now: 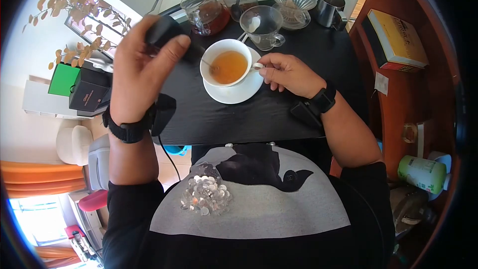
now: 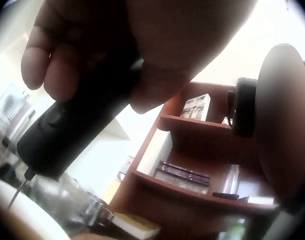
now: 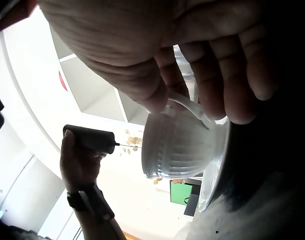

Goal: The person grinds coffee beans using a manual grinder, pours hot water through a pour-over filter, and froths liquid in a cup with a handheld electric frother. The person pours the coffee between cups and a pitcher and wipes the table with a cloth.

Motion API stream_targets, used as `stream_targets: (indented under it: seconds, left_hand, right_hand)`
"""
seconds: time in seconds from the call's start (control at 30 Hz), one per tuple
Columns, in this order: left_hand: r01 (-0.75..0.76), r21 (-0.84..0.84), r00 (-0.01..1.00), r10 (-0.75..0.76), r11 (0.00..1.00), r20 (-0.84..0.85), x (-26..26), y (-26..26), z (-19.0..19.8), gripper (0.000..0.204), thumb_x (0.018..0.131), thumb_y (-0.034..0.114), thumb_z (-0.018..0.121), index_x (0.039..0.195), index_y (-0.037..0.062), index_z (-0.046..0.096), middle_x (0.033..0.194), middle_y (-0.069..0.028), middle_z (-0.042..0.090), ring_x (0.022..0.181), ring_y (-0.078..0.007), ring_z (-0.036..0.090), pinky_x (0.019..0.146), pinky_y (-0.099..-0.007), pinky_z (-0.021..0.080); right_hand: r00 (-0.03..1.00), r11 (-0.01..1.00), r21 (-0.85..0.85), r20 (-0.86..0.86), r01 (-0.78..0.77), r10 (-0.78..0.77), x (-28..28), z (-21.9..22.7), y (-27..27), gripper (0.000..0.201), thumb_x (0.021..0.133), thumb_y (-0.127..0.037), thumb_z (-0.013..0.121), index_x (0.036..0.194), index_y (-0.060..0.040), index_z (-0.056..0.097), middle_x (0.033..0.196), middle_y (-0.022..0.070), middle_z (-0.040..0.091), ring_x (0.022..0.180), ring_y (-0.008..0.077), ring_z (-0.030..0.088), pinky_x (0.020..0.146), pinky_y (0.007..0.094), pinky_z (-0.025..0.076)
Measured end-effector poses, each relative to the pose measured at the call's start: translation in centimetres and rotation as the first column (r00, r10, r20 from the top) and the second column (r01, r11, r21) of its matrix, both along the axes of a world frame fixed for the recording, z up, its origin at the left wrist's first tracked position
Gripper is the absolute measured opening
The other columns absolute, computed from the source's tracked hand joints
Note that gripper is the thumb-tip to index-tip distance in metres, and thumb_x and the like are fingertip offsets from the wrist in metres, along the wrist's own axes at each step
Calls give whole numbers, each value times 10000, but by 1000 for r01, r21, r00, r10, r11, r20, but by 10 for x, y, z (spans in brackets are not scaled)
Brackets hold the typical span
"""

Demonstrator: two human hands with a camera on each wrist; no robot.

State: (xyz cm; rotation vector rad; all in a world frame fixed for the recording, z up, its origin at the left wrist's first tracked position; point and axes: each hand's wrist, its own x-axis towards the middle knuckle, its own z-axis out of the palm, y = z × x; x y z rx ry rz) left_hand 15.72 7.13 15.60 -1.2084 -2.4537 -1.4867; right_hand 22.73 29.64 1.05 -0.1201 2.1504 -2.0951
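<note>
My left hand grips a handheld milk frother by its black cylindrical body. The frother's thin metal shaft slants down into a white teacup, and its whisk end dips into the amber tea. The cup stands on a white saucer. On the cup's right side my right hand pinches the small handle between thumb and fingers. In the right wrist view the ribbed outer wall of the teacup shows, with the frother pointing at its mouth.
Behind the cup stand a glass cup, a glass pot with reddish tea, a ribbed glass dripper and a metal pitcher. Everything rests on a black table. A brown shelf with books is on the right.
</note>
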Motion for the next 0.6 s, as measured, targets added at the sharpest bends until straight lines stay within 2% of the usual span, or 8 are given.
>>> stream_targets:
  seconds: [0.03, 0.07, 0.13, 0.2, 0.3, 0.47, 0.53, 0.6]
  left_hand:
    - [-82, -41, 995, 79, 996, -62, 1, 2, 6, 271, 780, 80, 645, 996, -25, 521, 844, -50, 592, 752, -86, 555, 676, -203, 442]
    - [-88, -43, 994, 86, 995, -61, 0, 4, 4, 271, 780, 80, 645, 996, -25, 521, 844, -50, 592, 752, -86, 555, 676, -203, 442]
    - [-23, 145, 999, 28, 989, -33, -3, 12, -2, 286, 784, 100, 648, 1006, -25, 517, 855, -54, 594, 757, -86, 555, 680, -199, 445]
    - [43, 155, 999, -47, 987, 23, -4, 14, -7, 307, 790, 126, 648, 1016, -29, 511, 853, -50, 591, 764, -88, 553, 691, -200, 446]
    - [126, -8, 979, -123, 992, 162, -5, 10, -8, 298, 795, 129, 642, 1010, -35, 516, 839, -46, 582, 771, -87, 545, 692, -215, 441]
    - [-29, -81, 999, 31, 996, 28, -9, 5, -1, 279, 796, 127, 638, 995, -33, 523, 823, -50, 588, 754, -92, 545, 682, -216, 437]
    - [-37, 43, 998, 35, 998, 42, -12, 11, -6, 287, 792, 127, 643, 1000, -31, 524, 819, -46, 589, 755, -94, 546, 684, -214, 436]
    - [13, 75, 999, -16, 997, 36, -12, 15, -13, 293, 790, 141, 648, 996, -28, 526, 816, -43, 585, 753, -87, 541, 679, -210, 433]
  right_hand:
    - [1000, 1000, 6, -8, 2, -2, -1, -1, 0, 257, 865, -210, 516, 1056, -38, 539, 742, 1, 539, 597, 48, 515, 503, 170, 408]
    - [1000, 1000, 11, -16, 3, -3, -1, -3, 0, 257, 865, -209, 515, 1057, -39, 539, 745, 1, 539, 596, 49, 514, 503, 170, 408]
    - [1000, 1000, 6, -15, -4, 4, -1, -4, 0, 257, 866, -209, 515, 1057, -39, 538, 748, 1, 539, 597, 49, 513, 505, 171, 408]
    - [1000, 1000, 3, -15, 2, -2, -1, -2, 1, 256, 866, -209, 514, 1057, -40, 538, 750, 1, 538, 599, 48, 512, 506, 172, 409]
    - [1000, 1000, 18, -13, 8, -7, 1, 0, 1, 253, 866, -208, 514, 1053, -39, 538, 748, 1, 537, 604, 47, 511, 509, 173, 409]
    - [1000, 1000, 1, 7, 5, -5, 0, -2, 0, 254, 864, -212, 518, 1048, -39, 540, 746, -1, 534, 607, 46, 508, 513, 171, 408]
    - [1000, 1000, 3, -4, 0, 0, 0, -3, 0, 254, 863, -211, 519, 1049, -39, 540, 746, -1, 533, 607, 46, 506, 514, 172, 407]
    - [1000, 1000, 8, -18, 8, -8, 0, -2, 0, 255, 861, -210, 520, 1050, -39, 540, 745, -1, 533, 606, 46, 505, 514, 172, 407]
